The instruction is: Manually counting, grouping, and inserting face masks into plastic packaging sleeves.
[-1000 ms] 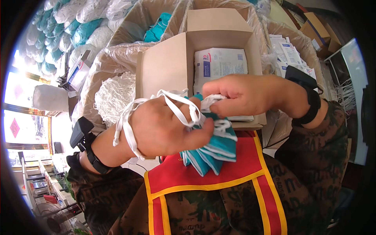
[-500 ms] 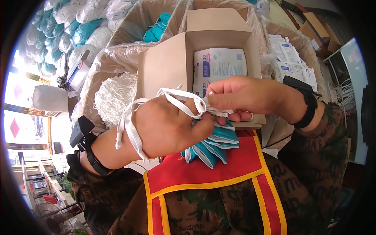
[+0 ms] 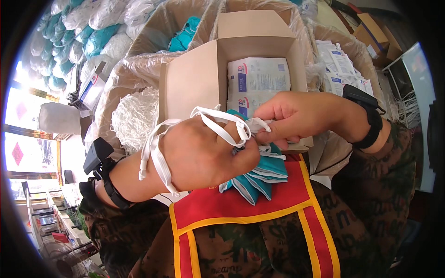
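My left hand [image 3: 199, 150], closed, grips a bundle of teal face masks [image 3: 259, 178] with white edges, which fans out below it. White elastic straps [image 3: 157, 153] drape over the back of this hand and wrist. One strap loops round near the thumb. At the loop's right end, the fingers of my right hand [image 3: 289, 118] pinch gathered white strap ends. The two hands nearly touch, and the spot where the straps meet the masks is partly hidden by the fingers.
Beyond the hands stands an open cardboard box [image 3: 190, 76] holding white printed packets [image 3: 259, 78]. Plastic-lined cartons around it hold white straps [image 3: 135, 118], teal masks [image 3: 186, 34] and more packets [image 3: 345, 69]. Filled bags [image 3: 99, 39] pile up at far left. I wear a red apron [image 3: 204, 208] with yellow edging.
Both hands and the mask bundle have shifted slightly right. My right hand has drawn a little away from the left, and the gathered strap ends now show between them.
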A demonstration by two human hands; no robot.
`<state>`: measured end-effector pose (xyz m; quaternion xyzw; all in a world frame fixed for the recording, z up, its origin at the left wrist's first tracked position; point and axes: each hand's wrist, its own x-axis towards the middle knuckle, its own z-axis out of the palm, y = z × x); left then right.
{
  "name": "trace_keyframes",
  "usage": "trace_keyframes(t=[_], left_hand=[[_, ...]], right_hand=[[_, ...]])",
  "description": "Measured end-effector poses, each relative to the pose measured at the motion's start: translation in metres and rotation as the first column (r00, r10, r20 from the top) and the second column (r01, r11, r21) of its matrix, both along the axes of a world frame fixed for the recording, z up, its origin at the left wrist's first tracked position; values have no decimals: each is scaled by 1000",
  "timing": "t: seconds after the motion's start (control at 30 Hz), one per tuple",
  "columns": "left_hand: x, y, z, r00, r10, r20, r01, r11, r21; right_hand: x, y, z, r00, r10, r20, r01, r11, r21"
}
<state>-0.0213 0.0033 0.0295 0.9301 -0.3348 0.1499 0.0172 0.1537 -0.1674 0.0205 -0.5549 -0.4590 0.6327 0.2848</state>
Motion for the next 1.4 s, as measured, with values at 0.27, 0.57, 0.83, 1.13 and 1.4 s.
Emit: trace_keyframes(t=[0.27,0.57,0.83,1.13,1.4], left_hand=[[1,-5,2,1000,18,-4,-18,1000,20],[0,-4,-1,999,49,-9,-49,997,59],[4,-4,0,1000,-4,3,4,999,-34],[-5,5,5,996,51,-78,-54,998,-32],[-6,17,-2,992,50,-117,-65,990,-128]], right_hand=[[3,-3,-2,998,-7,-65,11,998,63],[-9,-1,-12,996,-87,-7,86,975,207],[-12,1,-14,978,-151,-146,168,979,116],[-7,-29,1,991,-132,-35,133,989,61],[-15,-42,13,981,-173,86,163,980,116]])
